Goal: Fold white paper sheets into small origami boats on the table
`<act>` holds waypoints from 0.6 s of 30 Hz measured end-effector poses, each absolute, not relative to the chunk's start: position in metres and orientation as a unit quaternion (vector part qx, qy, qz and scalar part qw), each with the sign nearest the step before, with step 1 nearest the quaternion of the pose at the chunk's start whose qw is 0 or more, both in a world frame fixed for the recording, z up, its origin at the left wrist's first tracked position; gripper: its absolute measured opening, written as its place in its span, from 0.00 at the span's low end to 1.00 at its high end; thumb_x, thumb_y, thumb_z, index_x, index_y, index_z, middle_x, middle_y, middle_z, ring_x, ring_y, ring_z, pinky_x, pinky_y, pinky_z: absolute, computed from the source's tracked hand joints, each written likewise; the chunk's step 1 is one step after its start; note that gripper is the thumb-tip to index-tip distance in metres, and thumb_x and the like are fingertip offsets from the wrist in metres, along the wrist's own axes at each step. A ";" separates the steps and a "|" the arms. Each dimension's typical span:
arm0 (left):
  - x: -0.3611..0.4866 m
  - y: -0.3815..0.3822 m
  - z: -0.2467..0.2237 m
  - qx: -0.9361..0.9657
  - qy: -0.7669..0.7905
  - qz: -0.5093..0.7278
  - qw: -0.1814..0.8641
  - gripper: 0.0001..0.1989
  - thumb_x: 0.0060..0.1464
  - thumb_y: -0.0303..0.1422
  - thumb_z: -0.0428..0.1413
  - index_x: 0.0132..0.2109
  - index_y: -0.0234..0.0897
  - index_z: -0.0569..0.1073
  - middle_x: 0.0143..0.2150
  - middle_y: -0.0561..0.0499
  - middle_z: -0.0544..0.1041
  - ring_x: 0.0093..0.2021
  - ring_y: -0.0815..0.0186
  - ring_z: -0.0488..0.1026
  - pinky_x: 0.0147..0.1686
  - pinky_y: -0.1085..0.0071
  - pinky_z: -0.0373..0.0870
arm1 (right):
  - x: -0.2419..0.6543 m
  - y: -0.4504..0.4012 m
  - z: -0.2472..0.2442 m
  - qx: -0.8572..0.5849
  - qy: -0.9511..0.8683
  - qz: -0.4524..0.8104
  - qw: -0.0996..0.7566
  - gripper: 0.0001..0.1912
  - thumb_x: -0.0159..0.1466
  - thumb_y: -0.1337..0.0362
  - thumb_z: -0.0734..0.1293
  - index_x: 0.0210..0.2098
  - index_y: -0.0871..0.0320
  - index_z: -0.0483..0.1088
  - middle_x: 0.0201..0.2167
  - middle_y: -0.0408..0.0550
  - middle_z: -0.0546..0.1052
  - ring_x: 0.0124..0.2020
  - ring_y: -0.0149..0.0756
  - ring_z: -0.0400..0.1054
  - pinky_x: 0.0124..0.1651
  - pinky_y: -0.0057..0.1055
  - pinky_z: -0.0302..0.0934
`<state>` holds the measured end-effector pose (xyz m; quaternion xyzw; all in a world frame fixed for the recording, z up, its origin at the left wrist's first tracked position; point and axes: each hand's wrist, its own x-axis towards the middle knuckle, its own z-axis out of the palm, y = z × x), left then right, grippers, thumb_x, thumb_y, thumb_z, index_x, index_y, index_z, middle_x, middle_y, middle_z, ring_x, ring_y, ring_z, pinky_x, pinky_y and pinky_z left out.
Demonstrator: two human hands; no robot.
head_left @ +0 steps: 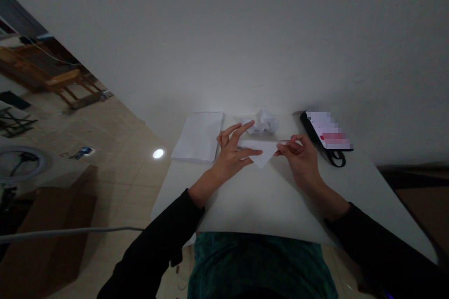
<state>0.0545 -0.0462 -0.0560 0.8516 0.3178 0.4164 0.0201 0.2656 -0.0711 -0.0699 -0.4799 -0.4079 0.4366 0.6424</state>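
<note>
A folded piece of white paper [262,160] with a downward-pointing corner is held between my hands above the table. My left hand [229,152] grips its left part, with some fingers lying along the paper and others raised and spread. At the paper's right end, my right hand [299,154] is closed in a pinch. A thin reddish line shows by the right fingertips; I cannot make out what it is. Crumpled white paper [266,122] lies just behind the hands. To the left rests a stack of white paper sheets [198,136].
On the white table [245,205], a dark case with a wrist strap [336,156] lies at the right, a pale blurred surface on top. The wall [224,46] rises behind. Left of the table are a tiled floor, a cardboard box [52,238] and a wooden chair [66,79].
</note>
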 end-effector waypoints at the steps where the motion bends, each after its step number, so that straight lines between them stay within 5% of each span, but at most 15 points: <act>1: 0.055 -0.047 -0.053 0.848 0.325 0.418 0.031 0.13 0.44 0.44 0.67 0.39 0.52 0.82 0.71 0.56 0.53 0.67 0.48 0.49 0.63 0.49 0.46 | 0.270 -0.068 -0.070 -0.483 -0.415 0.428 0.642 0.23 0.47 0.58 0.78 0.31 0.53 0.59 0.22 0.35 0.73 0.22 0.32 0.73 0.29 0.32 0.72; 6: 0.054 -0.046 -0.043 0.814 0.371 0.420 0.154 0.13 0.51 0.44 0.63 0.42 0.46 0.81 0.74 0.53 0.41 0.71 0.47 0.43 0.64 0.43 0.45 | 0.287 -0.057 -0.070 -0.494 -0.422 0.422 0.632 0.24 0.47 0.56 0.78 0.29 0.54 0.59 0.23 0.36 0.71 0.23 0.34 0.74 0.31 0.33 0.72; 9: 0.053 -0.039 -0.048 0.773 0.364 0.433 0.288 0.13 0.55 0.41 0.60 0.47 0.44 0.79 0.70 0.45 0.54 0.68 0.52 0.55 0.62 0.48 0.57 | 0.292 -0.055 -0.068 -0.488 -0.437 0.426 0.624 0.23 0.47 0.56 0.78 0.28 0.54 0.59 0.21 0.37 0.72 0.23 0.35 0.75 0.32 0.35 0.73; 12: 0.055 -0.035 -0.055 0.715 0.335 0.430 0.438 0.16 0.54 0.39 0.61 0.48 0.38 0.78 0.53 0.40 0.75 0.54 0.58 0.73 0.55 0.56 0.69 | 0.293 -0.054 -0.067 -0.480 -0.442 0.434 0.622 0.23 0.47 0.56 0.78 0.27 0.54 0.60 0.21 0.37 0.72 0.24 0.35 0.75 0.32 0.36 0.74; 15: 0.056 -0.036 -0.057 0.670 0.332 0.408 0.524 0.20 0.52 0.37 0.63 0.52 0.36 0.75 0.39 0.45 0.80 0.42 0.63 0.79 0.50 0.60 0.74 | 0.294 -0.053 -0.069 -0.475 -0.419 0.450 0.630 0.22 0.48 0.57 0.78 0.26 0.54 0.61 0.21 0.37 0.72 0.24 0.34 0.74 0.33 0.35 0.74; 18: 0.056 -0.039 -0.054 0.680 0.323 0.398 0.524 0.22 0.50 0.34 0.64 0.53 0.37 0.74 0.40 0.46 0.80 0.42 0.64 0.79 0.51 0.60 0.73 | 0.296 -0.052 -0.071 -0.460 -0.395 0.460 0.648 0.20 0.48 0.58 0.78 0.24 0.54 0.62 0.22 0.37 0.72 0.23 0.31 0.72 0.33 0.34 0.74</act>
